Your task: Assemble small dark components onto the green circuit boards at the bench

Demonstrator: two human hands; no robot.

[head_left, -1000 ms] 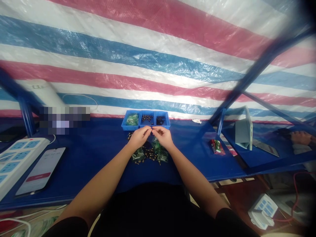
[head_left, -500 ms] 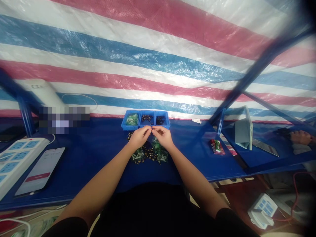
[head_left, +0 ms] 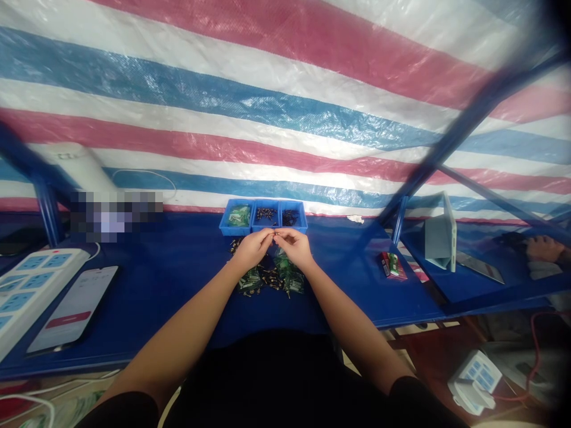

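My left hand (head_left: pixel 250 246) and my right hand (head_left: pixel 294 245) meet fingertip to fingertip above the blue table (head_left: pixel 178 261), just in front of a row of three small blue bins (head_left: pixel 264 216). Both hands pinch a tiny dark part (head_left: pixel 275 234) between them; it is too small to name. Under the hands lies a loose pile of small green boards and brass-coloured pieces (head_left: pixel 270 276). The left bin holds green boards, the other two hold small dark parts.
A phone (head_left: pixel 74 309) and a white power strip (head_left: pixel 27 285) lie at the left. A small red and green packet (head_left: pixel 392 264) lies right of the pile. A grey folded stand (head_left: pixel 441 233) sits further right, with another person's hand (head_left: pixel 542 246) at the far right edge.
My hands stay pinched together at the same spot; only the fingertips have shifted slightly. The other person's hand at the far right has moved a little.
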